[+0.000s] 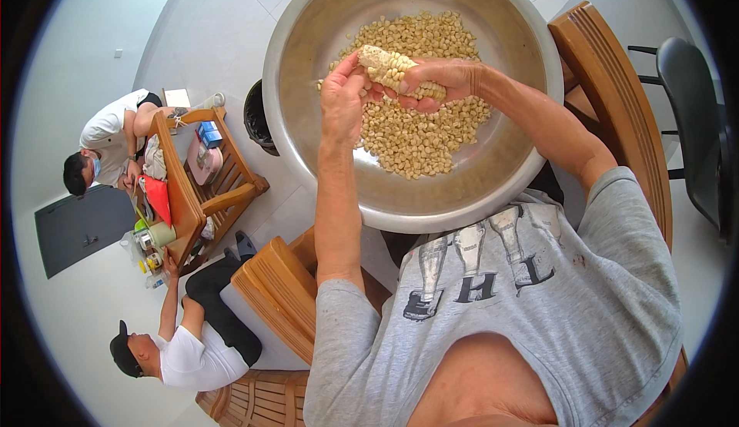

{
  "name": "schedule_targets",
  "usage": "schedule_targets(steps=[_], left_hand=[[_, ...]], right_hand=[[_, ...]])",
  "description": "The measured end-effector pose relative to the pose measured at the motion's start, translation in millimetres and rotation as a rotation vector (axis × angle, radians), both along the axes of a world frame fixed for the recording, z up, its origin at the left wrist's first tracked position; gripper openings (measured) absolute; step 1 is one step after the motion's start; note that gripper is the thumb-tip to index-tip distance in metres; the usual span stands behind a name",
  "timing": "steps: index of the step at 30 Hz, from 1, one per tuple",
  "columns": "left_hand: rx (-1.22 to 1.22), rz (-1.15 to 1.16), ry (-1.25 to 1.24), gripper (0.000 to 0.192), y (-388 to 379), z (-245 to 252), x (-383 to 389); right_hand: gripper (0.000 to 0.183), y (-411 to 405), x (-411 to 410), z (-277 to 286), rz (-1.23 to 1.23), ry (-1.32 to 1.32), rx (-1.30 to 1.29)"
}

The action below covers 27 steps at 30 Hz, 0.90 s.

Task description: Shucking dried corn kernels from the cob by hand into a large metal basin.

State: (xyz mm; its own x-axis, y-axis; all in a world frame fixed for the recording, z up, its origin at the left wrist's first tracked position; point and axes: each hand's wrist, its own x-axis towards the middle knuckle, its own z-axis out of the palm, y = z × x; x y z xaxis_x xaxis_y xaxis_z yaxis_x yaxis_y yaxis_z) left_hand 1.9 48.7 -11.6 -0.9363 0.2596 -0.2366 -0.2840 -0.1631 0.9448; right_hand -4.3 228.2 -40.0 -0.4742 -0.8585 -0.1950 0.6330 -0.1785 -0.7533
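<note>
An ear of pale corn [392, 69], partly stripped to the bare cob at its upper left end, is held over a wide metal basin [323, 155]. My right hand [441, 83] is closed around its lower right part, the thumb on top of the kernels. At the stripped end, the fingers of my left hand [346, 89] touch the cob, thumb and fingers close together; what lies inside them is partly hidden. Loose corn kernels [415, 144] are spread over the basin's bottom, below and behind both hands.
Wooden armchairs [623, 109] flank the basin, with a black chair [690, 132] at the far right. A black bin [260, 118] stands left of the basin. Two people, one bent over [112, 132] and one seated [196, 352], are at a cluttered wooden table [185, 213].
</note>
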Motion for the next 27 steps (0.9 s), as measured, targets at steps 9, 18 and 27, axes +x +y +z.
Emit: schedule_targets(steps=[9, 18, 27], left_hand=[[-0.049, 0.139, 0.148, 0.039, -6, -12, -2], [0.017, 0.213, 0.148, 0.035, 2, -14, 3], [-0.332, 0.258, 0.221, 0.043, -15, -28, -11]], right_hand=[[0.020, -3, 0, 7, -0.138, 0.109, 0.189], [0.020, -5, 6, 5, -0.104, -0.010, 0.033], [0.027, -5, -3, 12, -0.281, 0.575, 0.668]])
